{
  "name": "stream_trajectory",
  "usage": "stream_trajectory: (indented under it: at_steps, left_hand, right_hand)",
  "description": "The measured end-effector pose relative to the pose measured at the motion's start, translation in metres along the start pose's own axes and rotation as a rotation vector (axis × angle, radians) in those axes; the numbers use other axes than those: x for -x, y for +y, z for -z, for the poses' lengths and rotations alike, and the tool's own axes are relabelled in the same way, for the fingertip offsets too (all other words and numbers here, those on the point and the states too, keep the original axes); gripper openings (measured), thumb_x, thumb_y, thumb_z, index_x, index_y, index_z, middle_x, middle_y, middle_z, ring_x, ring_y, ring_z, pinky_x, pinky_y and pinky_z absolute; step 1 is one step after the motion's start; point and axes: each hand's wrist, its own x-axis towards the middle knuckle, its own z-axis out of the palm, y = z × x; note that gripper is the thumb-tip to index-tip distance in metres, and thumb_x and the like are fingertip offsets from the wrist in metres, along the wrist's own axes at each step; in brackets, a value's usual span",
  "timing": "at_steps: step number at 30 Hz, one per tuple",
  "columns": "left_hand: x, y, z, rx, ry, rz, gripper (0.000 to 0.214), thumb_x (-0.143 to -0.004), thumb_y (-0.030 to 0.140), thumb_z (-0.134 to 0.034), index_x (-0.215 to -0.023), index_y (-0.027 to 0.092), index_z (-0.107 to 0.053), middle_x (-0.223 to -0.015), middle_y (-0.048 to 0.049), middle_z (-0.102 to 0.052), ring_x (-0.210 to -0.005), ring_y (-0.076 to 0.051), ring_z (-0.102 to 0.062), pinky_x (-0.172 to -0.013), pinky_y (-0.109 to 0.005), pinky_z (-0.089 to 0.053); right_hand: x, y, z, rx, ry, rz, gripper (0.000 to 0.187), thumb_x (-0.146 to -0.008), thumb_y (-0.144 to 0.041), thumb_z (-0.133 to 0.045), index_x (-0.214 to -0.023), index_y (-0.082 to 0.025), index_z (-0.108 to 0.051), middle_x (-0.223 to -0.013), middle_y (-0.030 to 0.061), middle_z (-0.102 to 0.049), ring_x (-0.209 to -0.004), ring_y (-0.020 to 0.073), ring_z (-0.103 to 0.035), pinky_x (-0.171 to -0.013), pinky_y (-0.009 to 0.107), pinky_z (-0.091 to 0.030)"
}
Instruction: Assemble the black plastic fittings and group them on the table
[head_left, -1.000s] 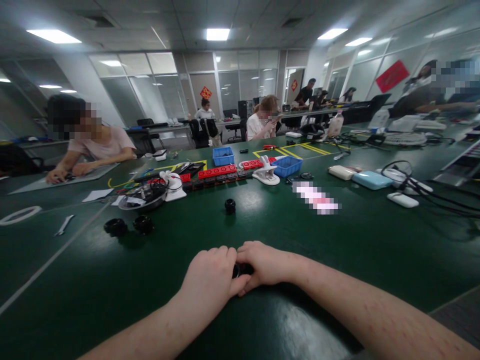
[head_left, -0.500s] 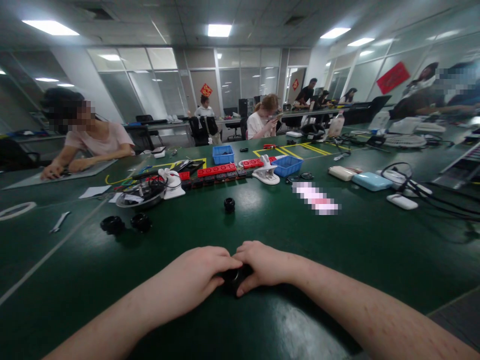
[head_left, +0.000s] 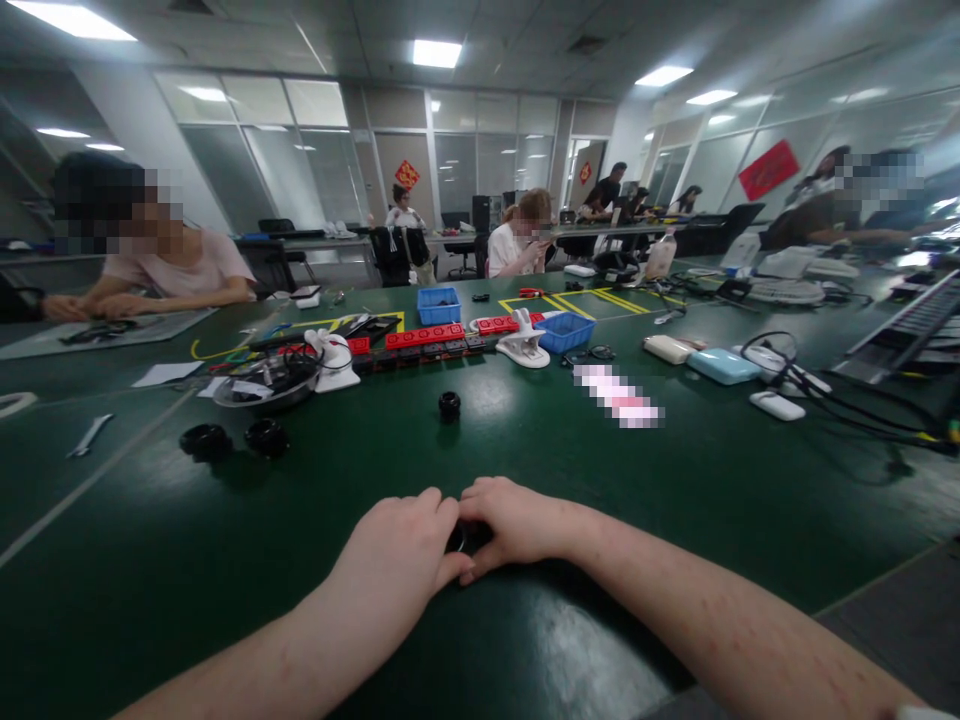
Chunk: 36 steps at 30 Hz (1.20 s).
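Both my hands close around one black round part at the near middle of the table. My left hand grips it from the left, thumb low at its near side. From the right, my right hand has its fingers curled over the part, and the two thumb tips meet in front. Most of the part is hidden by the fingers; a dark, shiny hollow shows between them. Straight ahead stands a small black ribbed part. Farther left, two larger black ring-like parts sit side by side.
A wrench lies at left, near a metal bowl of cables. White clamp stands, red blocks and blue bins line the middle. A light-blue case and cables are at right. Other people sit around.
My left hand has turned, its thumb moving down toward the right thumb and its fingers bending over the part. The view has shifted slightly, so the table items appear farther left.
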Motion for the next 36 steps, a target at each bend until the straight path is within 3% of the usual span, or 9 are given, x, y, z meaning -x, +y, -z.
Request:
stream_trajectory:
  at_steps: [7, 11, 15, 18, 21, 25, 29, 32, 36]
  left_hand:
    - [0.000, 0.005, -0.009, 0.020, 0.019, 0.135, 0.033, -0.082, 0.040, -0.053, -0.097, 0.010, -0.058, -0.083, -0.0104, -0.063, -0.072, -0.027, -0.063, -0.060, -0.036, -0.048]
    - [0.003, -0.001, -0.008, 0.036, 0.095, 0.124, 0.046, -0.077, 0.054, -0.054, -0.089, 0.010, -0.060, -0.079, -0.0111, -0.063, -0.074, -0.030, -0.062, -0.066, -0.042, -0.048]
    - [0.008, -0.016, -0.001, 0.131, 0.222, -0.110, 0.036, -0.074, 0.046, -0.062, -0.095, 0.017, -0.061, -0.104, -0.0093, -0.060, -0.102, -0.028, -0.053, -0.095, -0.049, -0.034]
    - [0.012, -0.027, 0.005, 0.278, 0.131, -0.333, 0.032, -0.076, 0.027, -0.063, -0.108, 0.028, -0.056, -0.120, -0.0009, -0.054, -0.114, -0.022, -0.046, -0.106, -0.051, -0.016]
    - [0.013, -0.034, 0.007, 0.317, 0.035, -0.402, 0.045, -0.077, 0.011, -0.058, -0.114, 0.034, -0.052, -0.126, 0.0028, -0.051, -0.119, -0.020, -0.043, -0.107, -0.053, -0.011]
    - [0.009, -0.036, 0.003, 0.303, 0.032, -0.393, 0.045, -0.077, 0.004, -0.052, -0.113, 0.031, -0.055, -0.120, 0.0010, -0.057, -0.112, -0.019, -0.049, -0.104, -0.046, -0.022]
    - [0.002, -0.028, 0.002, 0.216, 0.021, -0.319, 0.027, -0.076, 0.010, -0.059, -0.099, 0.022, -0.064, -0.098, -0.0028, -0.065, -0.092, -0.021, -0.058, -0.084, -0.035, -0.042]
    - [-0.003, -0.020, 0.005, 0.110, 0.007, -0.242, 0.017, -0.076, 0.021, -0.063, -0.092, 0.016, -0.065, -0.089, -0.0063, -0.064, -0.084, -0.023, -0.059, -0.076, -0.034, -0.045]
    - [-0.006, -0.010, 0.005, 0.045, 0.002, -0.079, 0.028, -0.076, 0.034, -0.063, -0.088, 0.009, -0.064, -0.087, -0.0111, -0.063, -0.084, -0.027, -0.059, -0.073, -0.036, -0.046]
  right_hand:
    - [-0.002, 0.003, -0.003, -0.002, -0.002, 0.017, 0.036, -0.068, -0.045, -0.067, -0.088, -0.015, -0.060, -0.077, 0.0018, -0.058, -0.071, 0.0145, -0.050, -0.068, 0.026, -0.037]
    - [-0.002, 0.004, -0.004, 0.008, 0.007, 0.020, 0.038, -0.068, -0.044, -0.067, -0.092, -0.015, -0.061, -0.078, 0.0027, -0.058, -0.072, 0.0156, -0.050, -0.068, 0.027, -0.037]
    - [-0.002, 0.003, -0.003, -0.035, 0.014, 0.035, 0.038, -0.068, -0.042, -0.068, -0.095, -0.016, -0.061, -0.082, 0.0027, -0.060, -0.074, 0.0159, -0.052, -0.070, 0.028, -0.038]
    - [-0.002, 0.002, -0.002, -0.062, 0.010, 0.037, 0.040, -0.067, -0.040, -0.070, -0.100, -0.018, -0.061, -0.094, 0.0035, -0.061, -0.082, 0.0175, -0.054, -0.074, 0.028, -0.038]
    - [-0.002, 0.000, 0.000, -0.050, -0.008, 0.010, 0.046, -0.068, -0.041, -0.069, -0.108, -0.020, -0.059, -0.096, 0.0042, -0.061, -0.086, 0.0190, -0.053, -0.075, 0.029, -0.038]
    - [-0.002, 0.000, 0.000, -0.019, -0.024, -0.014, 0.045, -0.067, -0.045, -0.068, -0.103, -0.019, -0.060, -0.086, 0.0036, -0.060, -0.080, 0.0179, -0.053, -0.073, 0.028, -0.038]
    - [-0.001, 0.002, -0.001, -0.032, -0.011, -0.002, 0.039, -0.067, -0.047, -0.067, -0.092, -0.018, -0.062, -0.082, 0.0021, -0.058, -0.078, 0.0167, -0.051, -0.072, 0.027, -0.038]
    - [-0.001, 0.003, -0.002, -0.021, -0.004, 0.005, 0.040, -0.067, -0.047, -0.067, -0.093, -0.018, -0.061, -0.080, 0.0017, -0.057, -0.076, 0.0159, -0.050, -0.068, 0.026, -0.037]
    - [-0.002, 0.004, -0.003, 0.006, 0.007, 0.008, 0.040, -0.067, -0.048, -0.067, -0.091, -0.016, -0.061, -0.078, 0.0018, -0.057, -0.072, 0.0150, -0.049, -0.066, 0.026, -0.037]
